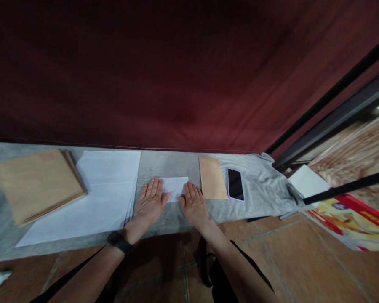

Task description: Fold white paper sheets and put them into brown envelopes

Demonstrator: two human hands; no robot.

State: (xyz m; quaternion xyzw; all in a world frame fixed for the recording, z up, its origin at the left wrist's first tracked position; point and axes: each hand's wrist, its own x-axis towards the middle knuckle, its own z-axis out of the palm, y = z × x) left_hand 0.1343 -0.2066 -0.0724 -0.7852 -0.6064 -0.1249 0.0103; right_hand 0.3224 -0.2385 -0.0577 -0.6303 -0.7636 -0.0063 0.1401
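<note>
A small white piece of paper (174, 188), which looks folded, lies on the grey cloth between my hands. My left hand (150, 200) rests flat over its left end, fingers stretched out, a dark watch on the wrist. Over the right end lies my right hand (194, 203), also flat with fingers extended. Just right of it is a single brown envelope (213, 179). To the left, large white sheets (110, 185) are spread on the cloth, partly under a stack of brown envelopes (44, 181).
A phone (235, 184) with a pale purple edge lies right of the single envelope. The grey cloth (259, 206) covers the narrow surface. A dark red curtain (164, 84) hangs behind it. Black bars (331, 97) and a red and yellow box (353, 219) are at the right.
</note>
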